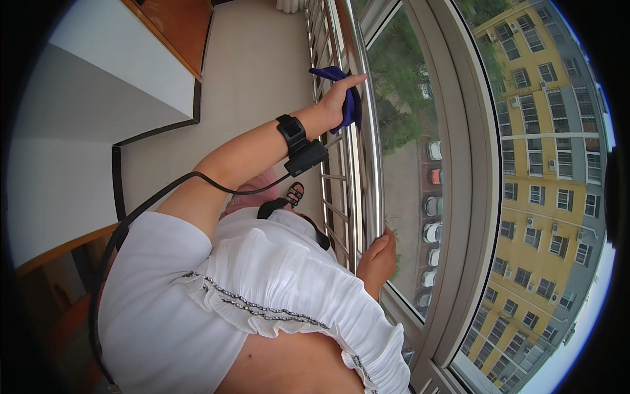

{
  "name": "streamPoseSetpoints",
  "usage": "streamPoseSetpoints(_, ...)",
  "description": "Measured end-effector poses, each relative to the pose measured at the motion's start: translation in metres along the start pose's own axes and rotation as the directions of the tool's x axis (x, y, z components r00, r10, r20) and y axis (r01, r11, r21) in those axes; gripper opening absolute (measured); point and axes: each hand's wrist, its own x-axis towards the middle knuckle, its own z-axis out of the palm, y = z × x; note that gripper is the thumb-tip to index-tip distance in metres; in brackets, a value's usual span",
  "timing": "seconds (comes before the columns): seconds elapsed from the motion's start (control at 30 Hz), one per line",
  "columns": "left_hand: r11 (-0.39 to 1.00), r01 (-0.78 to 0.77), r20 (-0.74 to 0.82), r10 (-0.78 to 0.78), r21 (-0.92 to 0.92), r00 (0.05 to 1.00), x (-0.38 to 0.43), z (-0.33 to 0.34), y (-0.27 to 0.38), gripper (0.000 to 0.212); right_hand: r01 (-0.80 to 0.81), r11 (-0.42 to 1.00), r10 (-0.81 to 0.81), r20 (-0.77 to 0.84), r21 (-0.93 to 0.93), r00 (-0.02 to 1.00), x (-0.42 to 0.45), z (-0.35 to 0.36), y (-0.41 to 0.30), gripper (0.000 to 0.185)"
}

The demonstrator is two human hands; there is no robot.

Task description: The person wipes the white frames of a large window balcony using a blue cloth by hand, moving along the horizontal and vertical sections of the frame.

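Note:
My left hand (338,104) grips a dark blue cloth (350,109) and presses it against the polished metal handrail (370,147) of a window railing. One finger reaches over the top tube; the other fingertips are hidden by the cloth and hand. Part of the cloth sticks out past the railing's inner side. Lower in the view, my right hand (378,258) is closed around the same handrail, thumb on the near side. On my left wrist is a black band (292,133) with a black box (306,157) and a cable (162,189) running back along the arm.
Thin bars (335,209) of the railing stand beside my sandalled foot (295,193). Behind the rail is a framed window (460,147), with parked cars and a yellow building (536,167) outside. A white wall (64,187) with dark skirting and a brown door (182,29) border the tiled floor (246,74).

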Motion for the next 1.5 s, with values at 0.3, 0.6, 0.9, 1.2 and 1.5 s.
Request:
streamPoseSetpoints(0.3, 0.818, 0.568, 0.241, -0.571, 0.089, 0.785, -0.061, 0.010, -0.046, 0.031, -0.162, 0.985, 0.167, 0.101, -0.054, 0.981, 0.029, 0.005, -0.037, 0.040)
streamPoseSetpoints(0.6, 0.926, 0.373, 0.084, -0.377, 0.058, 0.922, 0.029, -0.023, 0.060, 0.036, -0.137, 0.982, 0.129, -0.066, -0.134, 0.989, 0.077, 0.045, -0.100, 0.043)
streamPoseSetpoints(0.9, 0.916, 0.400, 0.097, -0.397, -0.013, 0.912, 0.091, -0.056, 0.144, 0.042, -0.222, 0.912, 0.186, -0.134, -0.346, 0.973, 0.097, 0.068, -0.139, 0.051)
streamPoseSetpoints(1.2, 0.862, 0.505, 0.269, -0.476, -0.046, 0.837, 0.101, -0.020, 0.104, 0.038, -0.303, 0.880, 0.203, -0.286, -0.366, 0.936, 0.089, 0.085, -0.130, 0.052)
streamPoseSetpoints(1.5, 0.961, 0.178, 0.133, -0.153, -0.210, 0.979, 0.181, -0.034, 0.204, 0.037, -0.273, 0.917, 0.182, -0.304, -0.290, 0.935, 0.159, 0.103, -0.162, 0.048)
